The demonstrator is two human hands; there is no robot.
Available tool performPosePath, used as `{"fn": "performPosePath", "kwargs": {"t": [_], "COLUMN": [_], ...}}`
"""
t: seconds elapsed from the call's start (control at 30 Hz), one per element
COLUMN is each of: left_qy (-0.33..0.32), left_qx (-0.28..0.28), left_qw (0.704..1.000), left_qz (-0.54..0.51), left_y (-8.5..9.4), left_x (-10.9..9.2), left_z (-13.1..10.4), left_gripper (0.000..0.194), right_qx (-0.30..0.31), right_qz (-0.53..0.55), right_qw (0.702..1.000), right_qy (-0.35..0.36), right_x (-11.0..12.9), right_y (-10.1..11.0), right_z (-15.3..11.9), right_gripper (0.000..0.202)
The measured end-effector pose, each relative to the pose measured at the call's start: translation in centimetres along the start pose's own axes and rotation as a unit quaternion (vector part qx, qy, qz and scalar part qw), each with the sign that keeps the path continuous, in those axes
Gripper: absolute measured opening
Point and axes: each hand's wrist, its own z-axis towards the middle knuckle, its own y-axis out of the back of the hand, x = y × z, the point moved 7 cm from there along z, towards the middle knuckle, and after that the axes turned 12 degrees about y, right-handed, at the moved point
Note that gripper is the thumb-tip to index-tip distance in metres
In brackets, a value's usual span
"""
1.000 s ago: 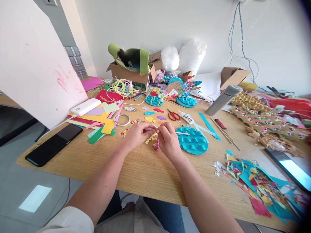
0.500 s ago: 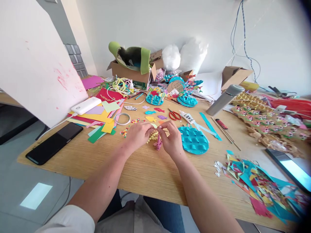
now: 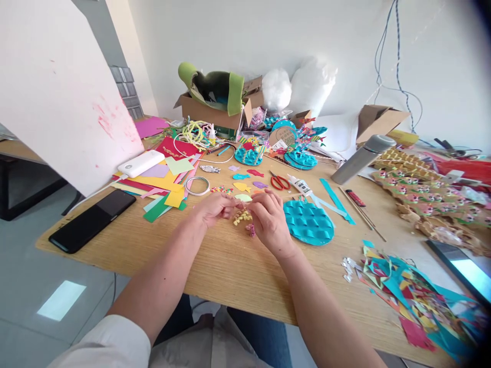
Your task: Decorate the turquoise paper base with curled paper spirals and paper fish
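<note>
Bare worktop [image 3: 230, 276] between the forearms [image 3: 164, 271], near edge to yellow curls [image 3: 242, 217]
Black phone [image 3: 92, 222] blocks the near-left corner, paper scraps [image 3: 416, 294] the near edge at right; blue disc [image 3: 309, 222] bars the curls' right.

Left forearm [image 3: 172, 260] and right forearm [image 3: 318, 291] bare, angled forward and converging, left hand [image 3: 218, 209] and right hand [image 3: 271, 224] close together, fingers [image 3: 264, 203] curled inward, pinching, backs of both hands partly upward.
</note>
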Motion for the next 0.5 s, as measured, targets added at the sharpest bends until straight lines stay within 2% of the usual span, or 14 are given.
{"fn": "performPosePath", "kwargs": {"t": [0.2, 0.27, 0.33, 0.43, 0.5], "left_qy": [0.025, 0.007, -0.035, -0.125, -0.202], "left_qx": [0.03, 0.016, -0.022, -0.099, -0.149], "left_qw": [0.999, 1.0, 0.997, 0.965, 0.917], "left_qz": [-0.026, 0.002, 0.069, 0.21, 0.311], "left_y": [0.0, 0.1, 0.3, 0.2, -0.4], "left_x": [0.4, 0.3, -0.1, -1.0, -1.7], "left_z": [0.2, 0.2, 0.2, 0.0, -0.6], "left_gripper": [0.028, 0.027, 0.026, 0.022, 0.018], "right_qx": [0.036, 0.034, 0.027, 0.006, -0.008], "right_qz": [-0.035, -0.028, -0.014, 0.016, 0.037], "right_qw": [0.999, 0.999, 0.999, 0.997, 0.994], "right_qy": [-0.007, -0.004, -0.019, -0.069, -0.104], "right_x": [-0.3, -0.2, -0.4, -1.2, -1.8], "right_y": [-0.3, -0.2, -0.3, -0.3, -0.4], "right_z": [-0.5, -0.4, -0.3, -0.3, -0.5], "right_gripper": [0.02, 0.018, 0.015, 0.013, 0.013]}}
